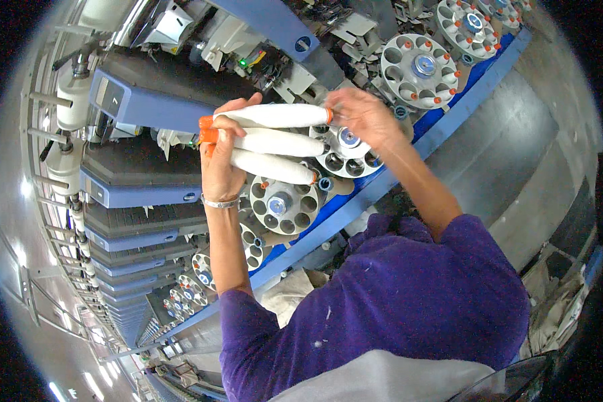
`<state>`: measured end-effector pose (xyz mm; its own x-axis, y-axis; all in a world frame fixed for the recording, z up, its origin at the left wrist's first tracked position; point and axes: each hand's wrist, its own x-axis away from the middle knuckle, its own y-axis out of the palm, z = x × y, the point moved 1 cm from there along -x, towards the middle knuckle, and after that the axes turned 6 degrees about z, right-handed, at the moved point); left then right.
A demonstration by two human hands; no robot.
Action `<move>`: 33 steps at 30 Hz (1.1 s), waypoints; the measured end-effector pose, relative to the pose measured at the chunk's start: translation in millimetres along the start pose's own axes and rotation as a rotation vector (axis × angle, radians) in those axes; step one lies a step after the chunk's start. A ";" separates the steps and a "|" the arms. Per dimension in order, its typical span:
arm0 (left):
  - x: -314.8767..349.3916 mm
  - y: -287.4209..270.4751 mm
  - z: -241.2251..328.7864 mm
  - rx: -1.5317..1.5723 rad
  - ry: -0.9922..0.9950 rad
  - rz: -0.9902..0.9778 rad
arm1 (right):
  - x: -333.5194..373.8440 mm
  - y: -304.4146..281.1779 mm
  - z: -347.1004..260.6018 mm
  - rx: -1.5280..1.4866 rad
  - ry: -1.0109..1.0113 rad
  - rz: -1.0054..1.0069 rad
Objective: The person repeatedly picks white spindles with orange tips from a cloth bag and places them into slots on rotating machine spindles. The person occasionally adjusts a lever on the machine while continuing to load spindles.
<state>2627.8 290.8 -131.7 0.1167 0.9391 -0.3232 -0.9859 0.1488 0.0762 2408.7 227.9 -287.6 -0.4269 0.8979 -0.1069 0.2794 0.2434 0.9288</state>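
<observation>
Bobbins, three and white, are held side by side in the left hand, over round trays. The right hand, blurred, is placed at the uppermost one's tip; its grip cannot be told.

White lamps glare at lower left; the right hand is blurred; straight lines bend toward the black rim.

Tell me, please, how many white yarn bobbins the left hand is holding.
3, all in the left hand: the top bobbin, its tip beside the right hand; the middle bobbin just below; the bottom bobbin lowest. Another behind them could be hidden.
</observation>
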 end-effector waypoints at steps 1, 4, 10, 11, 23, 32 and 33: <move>3.5 -5.0 0.9 0.049 0.017 0.013 | 3.8 -15.9 -14.2 -0.092 -0.003 0.198; 11.8 -19.5 3.0 0.188 0.043 0.065 | 25.6 -49.1 -50.4 -0.431 0.111 0.024; 11.0 -15.2 -7.4 0.373 0.048 0.117 | 40.0 -4.8 5.9 0.673 -0.048 0.307; 10.0 -11.5 -9.3 0.382 0.056 0.099 | 36.8 9.1 16.6 0.565 -0.065 0.074; 28.8 -36.5 -10.8 0.393 0.077 0.207 | 82.7 -222.5 -92.9 0.197 -0.333 0.946; 12.4 -22.0 -27.9 0.506 0.054 0.277 | 50.3 -23.8 53.9 0.728 0.064 -0.101; 10.2 -22.0 -28.2 0.469 0.100 0.301 | 49.0 -11.4 72.9 0.072 0.368 -0.133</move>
<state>2647.3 288.3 -163.2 -0.1954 0.9309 -0.3087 -0.8127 0.0225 0.5823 2447.3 295.8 -329.3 -0.7392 0.6690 -0.0779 0.2553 0.3854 0.8867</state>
